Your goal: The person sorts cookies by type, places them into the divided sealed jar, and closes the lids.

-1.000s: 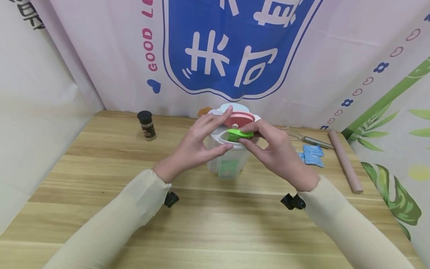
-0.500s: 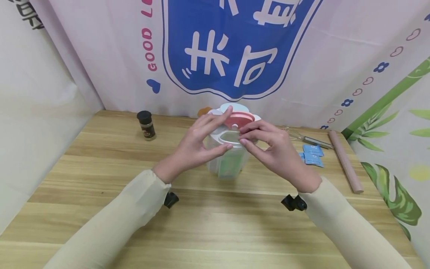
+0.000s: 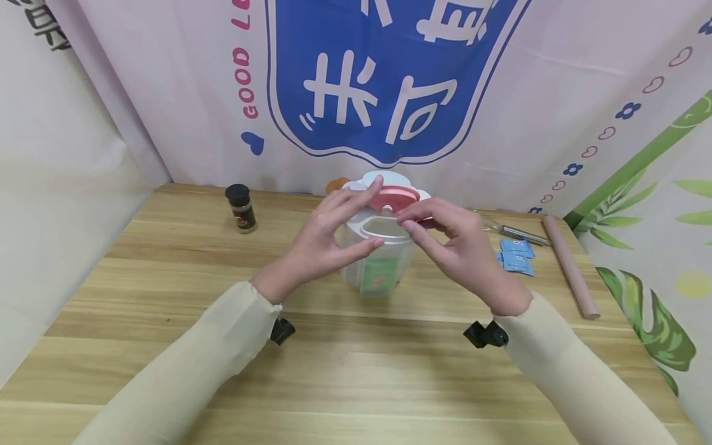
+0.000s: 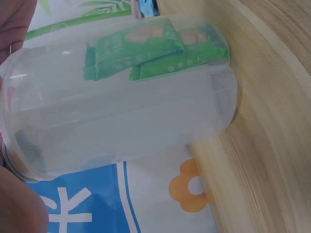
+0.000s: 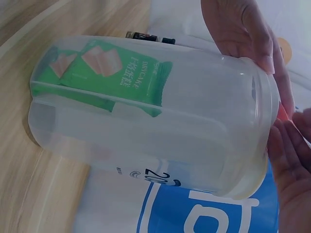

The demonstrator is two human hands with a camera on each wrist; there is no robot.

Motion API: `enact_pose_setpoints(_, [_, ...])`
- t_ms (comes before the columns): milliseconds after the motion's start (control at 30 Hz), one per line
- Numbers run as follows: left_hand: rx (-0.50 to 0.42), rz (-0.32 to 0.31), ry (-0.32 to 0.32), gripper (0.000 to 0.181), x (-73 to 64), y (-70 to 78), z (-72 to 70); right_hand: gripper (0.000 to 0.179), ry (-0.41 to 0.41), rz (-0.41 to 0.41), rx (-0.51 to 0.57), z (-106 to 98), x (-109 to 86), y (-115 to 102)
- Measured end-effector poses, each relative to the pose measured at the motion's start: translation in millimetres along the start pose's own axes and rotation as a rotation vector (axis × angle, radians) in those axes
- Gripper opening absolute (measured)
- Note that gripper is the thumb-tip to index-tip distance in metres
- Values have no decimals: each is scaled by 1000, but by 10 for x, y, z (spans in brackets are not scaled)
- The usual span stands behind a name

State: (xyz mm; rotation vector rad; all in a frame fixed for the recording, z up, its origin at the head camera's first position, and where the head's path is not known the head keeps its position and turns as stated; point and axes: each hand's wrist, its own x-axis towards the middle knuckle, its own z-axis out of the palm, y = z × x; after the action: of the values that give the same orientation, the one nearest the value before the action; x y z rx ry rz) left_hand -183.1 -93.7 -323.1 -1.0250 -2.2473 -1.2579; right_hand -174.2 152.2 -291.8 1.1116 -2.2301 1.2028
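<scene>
A clear plastic storage container [image 3: 402,252] stands upright at the back of the table, with white, pale blue and red caps on top. The red cap [image 3: 394,199] is raised, leaving the opening in front of it uncovered. My left hand [image 3: 328,232] holds the top, thumb on the front rim and fingers across the caps. At the opening's right side is my right hand [image 3: 461,244], thumb and fingertips close together near the red cap; no packet shows between them. Two green dry cake packets [image 5: 116,73] lie low inside the container, seen through its wall.
To the left stands a black-capped spice jar [image 3: 241,209]. At right are a whisk [image 3: 523,235], blue sachets [image 3: 517,256] and a pinkish rolling pin [image 3: 570,266]. A printed cloth [image 3: 200,123] hangs behind the table.
A green packet pinched by my right hand at the opening has gone from the fingers down into the container. The right fingertips have drawn slightly right. My left hand stays in place.
</scene>
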Motion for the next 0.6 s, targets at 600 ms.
enact_pose_setpoints(600, [21,-11,-2,82,-8,-7,-12,24,51,346,141,-149,184,114])
